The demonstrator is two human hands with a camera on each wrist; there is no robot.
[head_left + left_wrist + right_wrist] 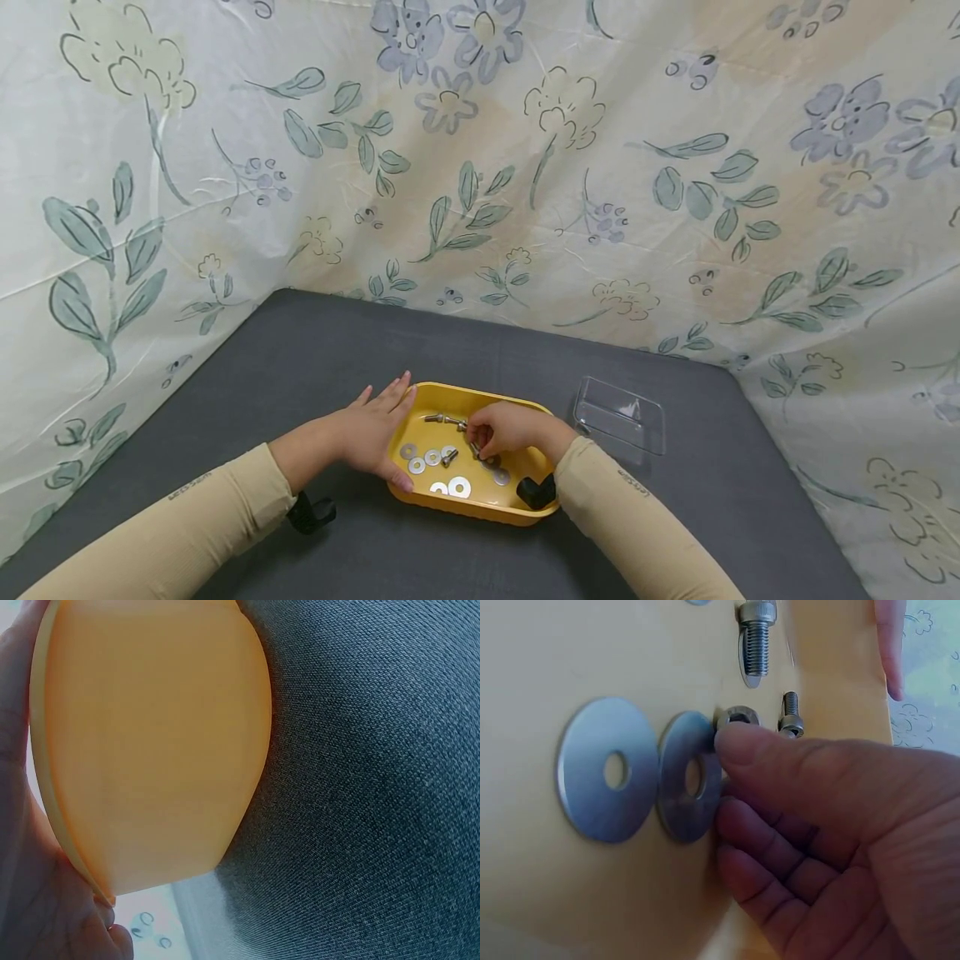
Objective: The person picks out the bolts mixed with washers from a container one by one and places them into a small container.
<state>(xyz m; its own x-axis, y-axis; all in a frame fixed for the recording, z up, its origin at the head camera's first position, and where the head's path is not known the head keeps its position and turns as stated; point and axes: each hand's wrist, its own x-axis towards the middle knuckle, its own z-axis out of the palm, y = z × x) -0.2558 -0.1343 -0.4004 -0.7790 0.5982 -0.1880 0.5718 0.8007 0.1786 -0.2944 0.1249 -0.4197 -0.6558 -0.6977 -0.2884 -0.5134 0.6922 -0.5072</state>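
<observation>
A yellow tray (487, 512) holds flat metal washers (459, 487) and socket-head bolts (448, 457). My left hand (371, 433) rests on the tray's left rim with fingers spread; in the left wrist view its palm lies along the yellow wall (157, 750). Inside the tray, my right hand (510, 429) has thumb and fingers curled at one bolt (475, 451), pinching it. In the right wrist view that bolt's head (737, 716) shows at the thumb tip, its shank hidden. Beside the thumb are two large washers (607, 769). Another bolt (757, 645) lies farther up.
A clear plastic lid or shallow box (621, 415) lies on the dark grey cloth surface (337, 342), right of the tray. Black straps (311, 512) sit at both wrists. A floral curtain (480, 167) stands around the back and sides.
</observation>
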